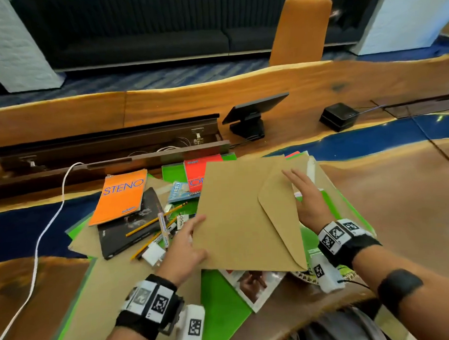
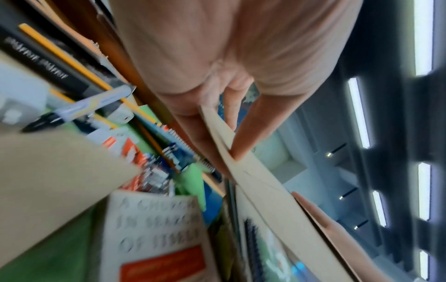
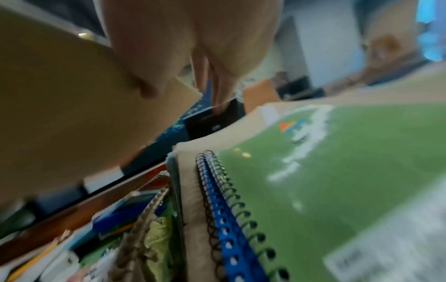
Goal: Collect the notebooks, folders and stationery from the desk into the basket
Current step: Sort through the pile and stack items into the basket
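A large brown envelope (image 1: pixel 240 220) is lifted off the pile, tilted, between both hands. My left hand (image 1: pixel 199 234) pinches its left edge, thumb on top and fingers below (image 2: pixel 231 150). My right hand (image 1: pixel 303 192) holds the right edge at the flap, with straight fingers on top and the thumb underneath (image 3: pixel 144 89). Left of the envelope lie an orange STENO pad (image 1: pixel 120 196), a black notebook (image 1: pixel 128 224), pencils (image 1: pixel 154 223), a marker (image 1: pixel 163 228) and a red pad (image 1: pixel 200 173). Spiral notebooks (image 3: pixel 325 171) sit under my right wrist beside a woven basket rim (image 3: pixel 142 213).
Green folders (image 1: pixel 220 310) and a magazine (image 1: pixel 253 286) lie near the desk's front edge. A white cable (image 1: pixel 40 240) runs down the left. An open cable trough (image 1: pixel 103 148), a tablet stand (image 1: pixel 252 115) and a black box (image 1: pixel 338 116) stand at the back.
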{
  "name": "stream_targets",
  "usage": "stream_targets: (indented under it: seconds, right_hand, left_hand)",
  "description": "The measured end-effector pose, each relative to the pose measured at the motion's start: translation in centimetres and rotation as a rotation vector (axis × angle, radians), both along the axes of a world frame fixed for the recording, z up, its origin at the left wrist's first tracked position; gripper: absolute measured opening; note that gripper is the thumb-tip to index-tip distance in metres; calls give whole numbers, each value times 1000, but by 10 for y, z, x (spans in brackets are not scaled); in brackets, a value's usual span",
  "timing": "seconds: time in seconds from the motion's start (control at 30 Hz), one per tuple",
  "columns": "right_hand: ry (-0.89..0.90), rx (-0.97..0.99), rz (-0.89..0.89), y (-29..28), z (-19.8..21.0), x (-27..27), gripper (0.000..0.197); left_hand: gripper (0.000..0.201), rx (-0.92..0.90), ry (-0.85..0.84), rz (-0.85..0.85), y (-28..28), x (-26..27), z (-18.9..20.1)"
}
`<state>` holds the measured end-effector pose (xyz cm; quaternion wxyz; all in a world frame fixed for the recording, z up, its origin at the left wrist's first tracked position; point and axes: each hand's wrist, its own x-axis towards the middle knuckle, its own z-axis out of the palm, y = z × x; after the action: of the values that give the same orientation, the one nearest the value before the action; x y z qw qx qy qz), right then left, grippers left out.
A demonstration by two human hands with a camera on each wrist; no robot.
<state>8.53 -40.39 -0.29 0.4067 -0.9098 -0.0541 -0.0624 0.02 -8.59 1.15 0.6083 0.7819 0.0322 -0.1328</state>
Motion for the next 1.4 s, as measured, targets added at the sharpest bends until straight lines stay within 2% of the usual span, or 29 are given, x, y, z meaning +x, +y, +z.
stream_targets:
  seconds: [0.03, 0.1, 0.2, 0.27, 0.33, 0.4, 0.5, 0.6, 0.73, 0.83, 0.9, 0.93, 1.03, 1.07, 1.13, 1.23, 1.3, 1.4]
  right_hand:
    - [71, -3, -46, -5, -6, -1, 62]
    - [267, 68, -119, -7, -14, -6, 45]
    - [489, 392, -236, -3, -17, -10, 42]
    - [509, 468, -309, -2, -18, -12, 37]
    - [485, 406, -283, -3, -21, -12, 45]
    - [464, 318, -210, -3, -20, -12, 51]
    - [439, 386, -141, 3, -5, -13, 32]
    - [389, 401, -85, 8, 7, -9, 28]
    - [323, 225, -61, 6, 13, 6, 12]
    - [272, -16, -73, -5, 5, 22, 20]
    - [315, -229, -69, -13, -3, 31, 25]
    - [373, -353, -34, -16, -8, 34, 34]
    - [461, -647, 119, -19, -17, 39, 60]
    - [450, -693, 148, -18, -17, 39, 63]
    - [443, -760, 175, -15, -14, 41, 67]
    - [454, -875, 208, -13, -9, 44, 69]
    - [434, -913, 224, -13, -10, 45, 67]
    - [397, -920, 191, -13, -14, 44, 60]
  left_hand:
    - [79, 40, 24, -18, -4, -1, -6]
    - [75, 106, 66, -39, -10, -1, -16]
    - [54, 131, 126, 8, -13, 3, -24]
    - [32, 136, 139, 30, -16, 7, -27]
    - [20, 122, 162, 57, -19, 11, -28]
    - [21, 42, 204, 134, -23, 16, -25]
    - [33, -58, 223, 219, -27, 25, -22]
    - [23, -64, 200, 184, -26, 30, -20]
    - [24, -104, 167, 228, -23, 28, -15]
    - [25, -108, 99, 293, -16, 29, -10]
    - [27, -117, 86, 337, -12, 30, -8]
    - [31, -132, 95, 352, -9, 31, -9]
    - [56, -141, 136, 358, -8, 30, -10]
    - [60, -136, 142, 353, -8, 29, -11]
    - [54, -133, 120, 356, -9, 28, -15]
    - [61, -155, 133, 330, -12, 26, -15]
    - [46, -162, 101, 329, -15, 25, -12]
    - [47, -151, 69, 304, -18, 26, -10]
